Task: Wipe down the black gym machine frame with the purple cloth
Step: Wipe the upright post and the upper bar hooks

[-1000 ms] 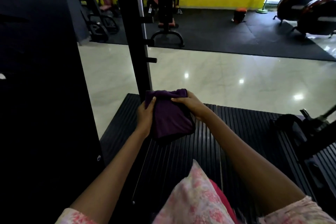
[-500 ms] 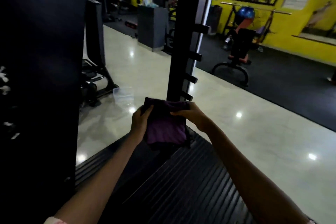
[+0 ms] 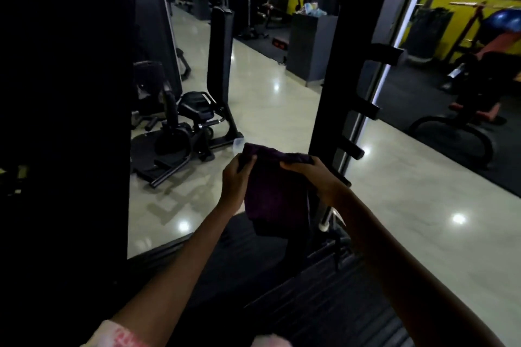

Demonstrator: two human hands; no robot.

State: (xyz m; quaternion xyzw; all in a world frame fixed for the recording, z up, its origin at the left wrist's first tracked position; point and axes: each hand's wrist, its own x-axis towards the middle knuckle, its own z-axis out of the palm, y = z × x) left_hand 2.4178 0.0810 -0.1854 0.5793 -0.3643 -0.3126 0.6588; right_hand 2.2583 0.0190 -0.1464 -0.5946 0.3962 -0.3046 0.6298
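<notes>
My worry is the cloth [image 3: 275,191]. I have it by its top edge only, and most of it hangs loose in front of the base of the frame [image 3: 335,98]. If I wipe like this, the free part can drag instead of pressing flat, so the black upright gets only a streaky pass. The upright also carries a row of pegs [image 3: 366,110] on its right side; a dangling corner can catch on one and pull out of a grip, and my right knuckles are near the lowest of them. The scene is dark and the frame is black, so I judge that missed patches would be hard to spot. The cloth seems to hang just in front of the upright; whether it touches it I cannot tell.

The left hand [image 3: 235,177] is up at the cloth's top left corner, fingers curled behind the fabric and thumb over the front, pinching it. The right hand [image 3: 313,175] holds the top right edge, fingers laid along the hem and closed on it, wrist bent inward. Both forearms reach forward and up from the bottom of the view, the left one more steeply, and the cloth stretches between the two grips, above the ribbed platform [image 3: 324,304] I seem to be over.
</notes>
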